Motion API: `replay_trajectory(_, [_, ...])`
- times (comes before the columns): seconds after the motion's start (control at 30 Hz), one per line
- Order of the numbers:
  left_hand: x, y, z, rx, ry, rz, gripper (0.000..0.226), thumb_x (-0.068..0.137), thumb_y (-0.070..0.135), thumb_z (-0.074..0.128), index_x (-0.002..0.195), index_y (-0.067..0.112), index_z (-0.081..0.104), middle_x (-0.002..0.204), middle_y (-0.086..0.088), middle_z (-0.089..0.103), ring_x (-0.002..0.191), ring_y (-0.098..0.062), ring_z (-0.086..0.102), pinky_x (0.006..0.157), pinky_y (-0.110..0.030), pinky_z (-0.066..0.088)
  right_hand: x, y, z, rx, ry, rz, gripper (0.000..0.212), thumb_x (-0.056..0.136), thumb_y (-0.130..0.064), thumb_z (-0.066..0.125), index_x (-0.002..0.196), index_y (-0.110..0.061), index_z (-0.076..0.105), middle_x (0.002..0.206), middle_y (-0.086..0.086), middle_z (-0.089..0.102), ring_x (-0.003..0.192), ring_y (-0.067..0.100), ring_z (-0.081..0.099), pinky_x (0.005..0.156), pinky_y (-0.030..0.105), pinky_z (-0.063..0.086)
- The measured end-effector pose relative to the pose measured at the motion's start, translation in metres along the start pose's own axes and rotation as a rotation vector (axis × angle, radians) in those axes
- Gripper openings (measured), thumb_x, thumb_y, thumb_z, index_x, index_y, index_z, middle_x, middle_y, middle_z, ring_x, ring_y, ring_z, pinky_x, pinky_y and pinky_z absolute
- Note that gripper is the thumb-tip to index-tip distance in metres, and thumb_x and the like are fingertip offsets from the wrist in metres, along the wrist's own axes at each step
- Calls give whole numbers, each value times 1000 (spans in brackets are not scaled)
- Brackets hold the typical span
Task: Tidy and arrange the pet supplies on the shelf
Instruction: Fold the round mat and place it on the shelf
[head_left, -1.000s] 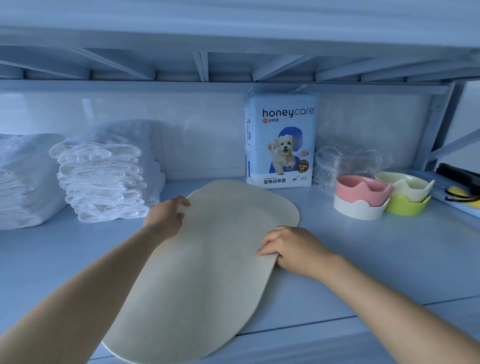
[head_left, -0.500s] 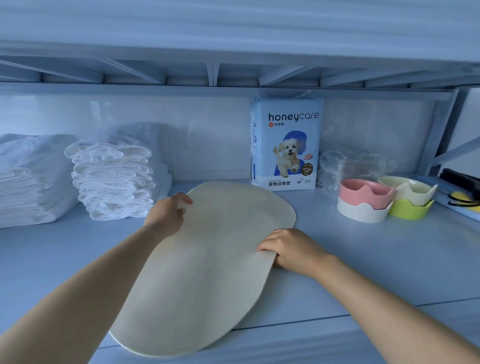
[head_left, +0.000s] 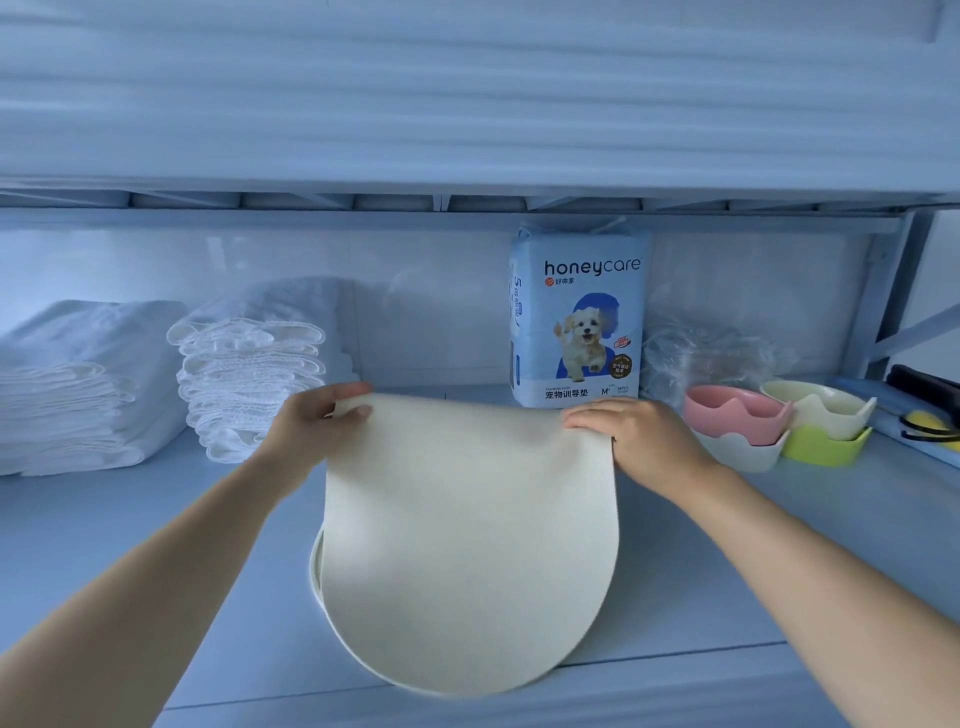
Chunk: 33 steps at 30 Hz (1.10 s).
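Fingers (head_left: 344, 393) of left hand (head_left: 306, 428) and right hand (head_left: 641, 441) pinch mat (head_left: 467, 545) near honeycare pack (head_left: 579, 317).

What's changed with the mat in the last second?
The cream mat, flat and slanted across the shelf before, is now doubled over, fold at the far side. The left hand and right hand have moved up to grip the fold's ends. Honeycare pack, bowls and white stacks stayed put.

I am looking into a storage rack for pet goods, in a storeroom or utility corner: a pale metal shelf (head_left: 130, 519) with a braced post (head_left: 883, 291), a pack (head_left: 579, 322) of dog training pads, stacked pet bowls (head_left: 737, 415) and folded white cloths (head_left: 249, 384).
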<state>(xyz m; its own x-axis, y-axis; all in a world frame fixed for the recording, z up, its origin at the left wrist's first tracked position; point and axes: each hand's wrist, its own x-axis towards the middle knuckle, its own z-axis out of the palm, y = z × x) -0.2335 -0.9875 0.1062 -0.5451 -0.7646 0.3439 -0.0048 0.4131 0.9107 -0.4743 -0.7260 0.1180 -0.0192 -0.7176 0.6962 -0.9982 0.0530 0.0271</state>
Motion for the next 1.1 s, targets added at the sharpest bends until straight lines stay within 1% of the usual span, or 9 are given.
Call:
replay_trajectory(0.1, [-7, -5, -11, 57, -204, -30, 52, 68, 12, 81, 111, 33, 63, 89, 5, 71, 80, -8, 68, 70, -12, 49, -6, 2, 3, 7, -39, 14, 56, 61, 23, 46, 98, -9, 73, 106, 5, 71, 98, 24, 67, 83, 43, 55])
replay_trajectory(0.17, [-9, -8, -12, 264, -200, -8, 59, 64, 10, 84, 114, 30, 61, 92, 5, 70, 83, -9, 66, 70, -13, 48, -8, 1, 6, 20, -37, 5, 54, 61, 23, 48, 95, -10, 74, 104, 4, 72, 96, 23, 68, 81, 43, 55])
replay_trajectory(0.3, [-11, -8, -2, 609, -35, 134, 31, 73, 26, 78, 96, 35, 61, 77, 14, 61, 70, 1, 56, 55, -16, 37, -9, 7, 6, 13, -133, 120, 48, 76, 9, 58, 110, -24, 69, 119, -8, 65, 109, 16, 60, 90, 27, 47])
replay_trajectory(0.43, [-13, -12, 5, 697, -14, 253, 12, 81, 26, 70, 89, 24, 62, 78, 2, 53, 70, -15, 50, 57, -18, 32, -14, 21, -5, -55, -346, 249, 49, 86, -13, 61, 129, -35, 53, 134, -14, 53, 108, 8, 53, 81, 11, 30])
replay_trajectory(0.6, [-18, -14, 7, 692, -18, 276, 10, 84, 23, 66, 92, 17, 62, 79, -1, 49, 68, -14, 47, 58, -19, 31, -5, 4, -1, -17, -279, 271, 43, 90, -8, 45, 127, -28, 55, 133, -5, 55, 123, 14, 47, 96, 20, 34])
replay_trajectory(0.67, [-20, -14, 6, 686, -12, 285, 10, 85, 23, 65, 93, 17, 62, 79, 0, 47, 67, -12, 46, 58, -20, 31, 2, -15, 8, 82, -273, 260, 36, 91, -27, 52, 127, -28, 55, 131, -8, 56, 124, 11, 47, 98, 19, 33])
replay_trajectory(0.73, [-22, -13, 6, 695, -9, 297, 11, 85, 23, 65, 94, 17, 63, 82, 1, 44, 67, -12, 46, 59, -23, 31, 10, -33, 20, 96, -374, 295, 52, 82, -51, 60, 130, -32, 50, 133, -13, 53, 125, 9, 44, 101, 24, 35])
replay_trajectory(0.9, [-28, -16, 3, 773, -5, 357, 14, 85, 25, 66, 97, 17, 64, 117, 1, 39, 98, -19, 46, 83, -30, 38, 24, -48, 38, -139, -475, 333, 52, 80, -43, 66, 127, -29, 47, 126, -5, 55, 114, 18, 51, 83, 32, 42])
replay_trajectory(1.1, [-31, 5, 3, 643, 54, 514, 6, 91, 21, 57, 92, 15, 55, 84, 3, 53, 71, -21, 49, 59, -30, 33, 31, -49, 23, -157, -280, 361, 28, 89, -34, 56, 115, -23, 52, 111, 1, 61, 102, 24, 55, 69, 29, 33])
